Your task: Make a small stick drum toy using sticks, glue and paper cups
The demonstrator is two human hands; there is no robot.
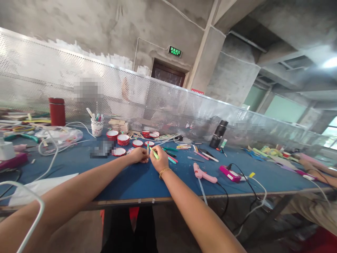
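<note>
Both my arms reach out over the blue table (pixel 137 181). My left hand (pixel 138 155) and my right hand (pixel 158 160) meet near the middle of it. My right hand pinches a light green stick (pixel 155 154) that points up and left toward the left hand. My left hand's fingertips close on something small by the stick; I cannot tell what it is. A gold bracelet (pixel 164 171) sits on my right wrist. Just beyond the hands lie several coloured sticks (pixel 172 153) and red-rimmed round lids (pixel 123 139).
A pink glue gun (pixel 204 174) with a cord lies right of my hands, beside a pink box (pixel 230 173). A red flask (pixel 57 111), a cup of pens (pixel 97 127) and a black bottle (pixel 218 134) stand near the perforated screen. Another person's arms (pixel 319 170) rest at the far right.
</note>
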